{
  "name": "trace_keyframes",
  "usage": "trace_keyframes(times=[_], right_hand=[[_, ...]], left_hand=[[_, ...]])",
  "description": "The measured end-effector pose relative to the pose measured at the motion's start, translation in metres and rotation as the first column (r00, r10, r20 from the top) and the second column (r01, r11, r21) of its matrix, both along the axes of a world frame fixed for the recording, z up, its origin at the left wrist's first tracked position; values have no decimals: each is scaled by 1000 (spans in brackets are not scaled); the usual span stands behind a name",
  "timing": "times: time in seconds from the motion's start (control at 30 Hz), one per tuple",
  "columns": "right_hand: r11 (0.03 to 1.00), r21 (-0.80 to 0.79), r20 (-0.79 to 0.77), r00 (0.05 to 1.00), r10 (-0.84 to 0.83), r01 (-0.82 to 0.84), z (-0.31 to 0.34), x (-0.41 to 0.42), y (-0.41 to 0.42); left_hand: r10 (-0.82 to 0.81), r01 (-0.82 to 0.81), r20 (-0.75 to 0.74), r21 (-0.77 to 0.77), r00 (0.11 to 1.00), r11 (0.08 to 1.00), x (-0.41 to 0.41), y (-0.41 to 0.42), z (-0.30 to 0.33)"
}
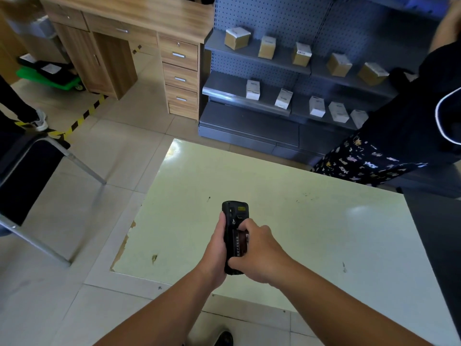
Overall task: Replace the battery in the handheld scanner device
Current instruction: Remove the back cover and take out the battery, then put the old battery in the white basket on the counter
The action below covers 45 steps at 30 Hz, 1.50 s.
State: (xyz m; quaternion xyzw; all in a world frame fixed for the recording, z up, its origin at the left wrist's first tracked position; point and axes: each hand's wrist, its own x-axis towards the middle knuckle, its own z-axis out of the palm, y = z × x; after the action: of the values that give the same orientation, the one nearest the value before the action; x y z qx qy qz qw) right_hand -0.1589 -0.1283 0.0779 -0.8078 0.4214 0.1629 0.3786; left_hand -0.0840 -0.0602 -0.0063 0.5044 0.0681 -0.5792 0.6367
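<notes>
Scanner (233, 216) gripped by both hands above table (299, 221), shelves (274, 63) behind.

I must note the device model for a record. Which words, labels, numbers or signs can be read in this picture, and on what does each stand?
No text can be read.
Scanner, back side: small yellow label near its top, blurred.
Battery, in the open compartment: a strip of print, too small.
Boxes on the shelf: white stickers, blurred.
Floor tape: yellow and black stripes only, no words.
</notes>
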Motion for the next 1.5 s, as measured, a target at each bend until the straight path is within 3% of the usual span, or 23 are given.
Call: trace_keyframes(times=[0.13, 0.23, 0.33, 0.47, 0.7, 0.93, 1.03, 1.13, 1.27, 1.4, 1.5], right_hand=[[995, -95, 55, 998, 9, -4, -4, -9, -6], [985, -172, 43, 999, 14, -7, -5, -26, -24], [970, -242, -2, 1000, 15, -15, -10, -46, -43], [967, -255, -50, 999, -12, -1, -21, -69, -59], [968, -250, -46, 998, -33, 20, -35, -102, -68], [968, -250, -52, 998, -42, 28, -35, -128, -73], [967, -250, -56, 997, -54, 38, -32, -134, -76], [963, -266, -58, 996, -70, 53, -28, -139, -77], [954, -281, -41, 992, -121, 105, -17, -145, -82], [937, -300, -26, 980, -195, 179, -3, -165, -93], [916, -329, -15, 969, -247, 228, 6, -194, -106]], left_hand=[[-3, -6, 130, 68, 992, 998, 5, -4, -7], [10, -78, 293, 221, 956, 972, 7, -2, -33], [-90, -106, 474, 371, 876, 923, 9, -1, -65], [-247, -24, 530, 453, 811, 891, 3, -5, -98], [-472, -156, 714, 621, 516, 768, -19, -26, -112], [-662, -269, 693, 720, 284, 639, -4, -29, -123], [-723, -252, 649, 760, 238, 599, 1, -29, -121], [-679, -254, 693, 721, 243, 645, -4, -24, -116], [-568, -223, 822, 564, 53, 795, -29, -13, -96], [-479, -31, 876, 478, -50, 878, -69, -18, -75], [-429, 158, 896, 444, -116, 882, -96, -36, -70]])
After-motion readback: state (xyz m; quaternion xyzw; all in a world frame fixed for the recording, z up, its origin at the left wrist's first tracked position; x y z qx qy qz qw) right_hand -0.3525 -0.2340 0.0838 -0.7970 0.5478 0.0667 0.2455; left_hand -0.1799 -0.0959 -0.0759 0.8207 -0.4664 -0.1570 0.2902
